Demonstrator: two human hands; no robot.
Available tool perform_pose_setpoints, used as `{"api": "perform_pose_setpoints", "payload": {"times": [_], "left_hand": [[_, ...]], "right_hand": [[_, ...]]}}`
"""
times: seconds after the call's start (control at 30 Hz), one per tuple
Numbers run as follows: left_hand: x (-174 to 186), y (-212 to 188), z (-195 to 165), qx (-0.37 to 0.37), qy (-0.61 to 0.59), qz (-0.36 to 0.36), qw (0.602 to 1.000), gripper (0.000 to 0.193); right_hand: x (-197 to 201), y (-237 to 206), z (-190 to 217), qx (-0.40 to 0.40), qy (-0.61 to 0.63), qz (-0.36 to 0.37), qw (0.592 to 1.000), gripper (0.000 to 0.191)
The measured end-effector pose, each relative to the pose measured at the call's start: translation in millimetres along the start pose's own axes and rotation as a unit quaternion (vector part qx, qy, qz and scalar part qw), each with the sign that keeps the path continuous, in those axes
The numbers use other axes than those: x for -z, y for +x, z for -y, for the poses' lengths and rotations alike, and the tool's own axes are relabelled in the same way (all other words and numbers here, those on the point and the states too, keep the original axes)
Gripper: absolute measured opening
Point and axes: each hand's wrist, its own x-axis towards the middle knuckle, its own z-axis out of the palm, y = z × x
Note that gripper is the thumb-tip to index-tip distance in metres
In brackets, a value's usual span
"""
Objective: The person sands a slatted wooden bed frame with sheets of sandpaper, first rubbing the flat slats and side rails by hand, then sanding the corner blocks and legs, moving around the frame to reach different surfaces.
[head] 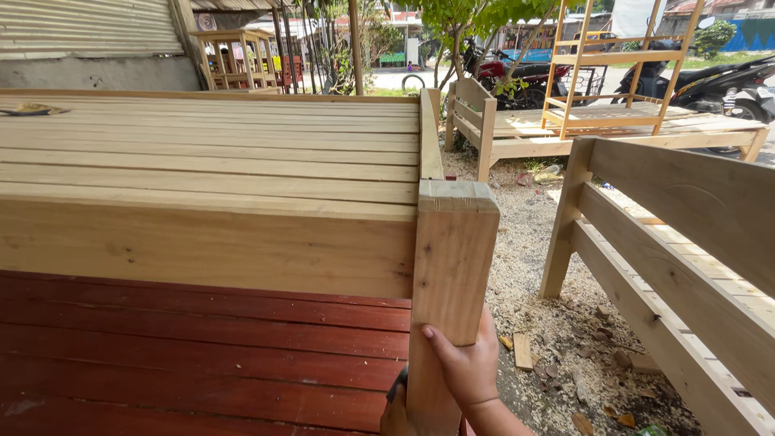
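Wooden post (452, 266), right hand (467, 367) gripping its lower part

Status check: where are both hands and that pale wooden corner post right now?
Right hand gripping the pale square wooden corner post low down. Left hand mostly hidden behind it, grip unclear. Red-stained plank deck below; sawdust-strewn ground alongside.

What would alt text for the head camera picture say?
A right hand grips the corner post of an unpainted wooden bed frame above red-stained boards; the left hand barely shows below. Sawdust covers the ground beside another slatted frame.
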Motion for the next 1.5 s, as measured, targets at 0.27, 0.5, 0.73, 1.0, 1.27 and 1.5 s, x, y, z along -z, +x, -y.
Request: {"api": "perform_pose_setpoints", "payload": {"times": [0.27,0.5,0.73,1.0,1.27,1.5], "left_hand": [[-24,-7,-51,0.058,-0.16,0.058,0.984,0.055],[-25,-3,-30,-0.01,-0.284,0.075,0.956,0.051],[-8,14,-3,0.102,-0.152,-0.003,0.983,0.055],[-5,0,2,-0.048,-0.086,0.049,0.994,0.058],[4,3,-1,0.166,-0.128,0.023,0.977,0.053],[-8,-8,-29,-0.047,-0.127,0.122,0.983,0.056]], "right_hand": [[-2,-1,-5,0.021,0.013,0.0,1.0,0.056],[-3,-2,-6,-0.008,0.029,-0.009,0.999,0.065],[-2,-3,-6,-0.02,0.023,-0.005,1.0,0.064],[0,-3,-10,0.023,0.027,0.01,0.999,0.054],[1,-1,-6,0.045,0.014,0.01,0.999,0.052],[0,-3,-10,0.044,0.024,0.002,0.999,0.057]]}}
